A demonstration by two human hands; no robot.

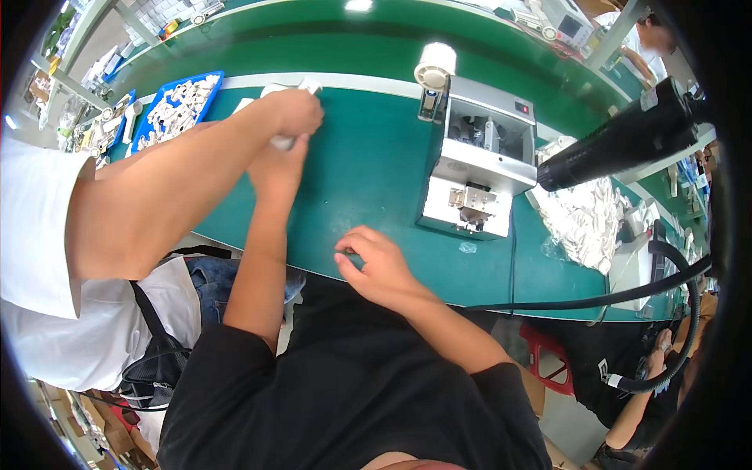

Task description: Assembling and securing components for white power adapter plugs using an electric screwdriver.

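My left hand [276, 174] reaches to the far left of the green table, right beneath a co-worker's hand [298, 112]. Its thumb points up beside a white piece [282, 142]; the other fingers are mostly hidden, so its grip is unclear. The co-worker's hand is closed around or over white parts [310, 85] near the table's back edge. My right hand [377, 265] rests at the near edge, thumb and loosely curled fingers apart, with nothing seen in it. A silver and black bench machine [479, 168] stands to the right of both hands.
A blue tray [217, 81] of small white parts lies at the left. On the right, white pieces [587, 223] are heaped below a black tube [627, 137]. A dark hose [627, 296] crosses the near right edge. A white round device [435, 66] stands behind the machine.
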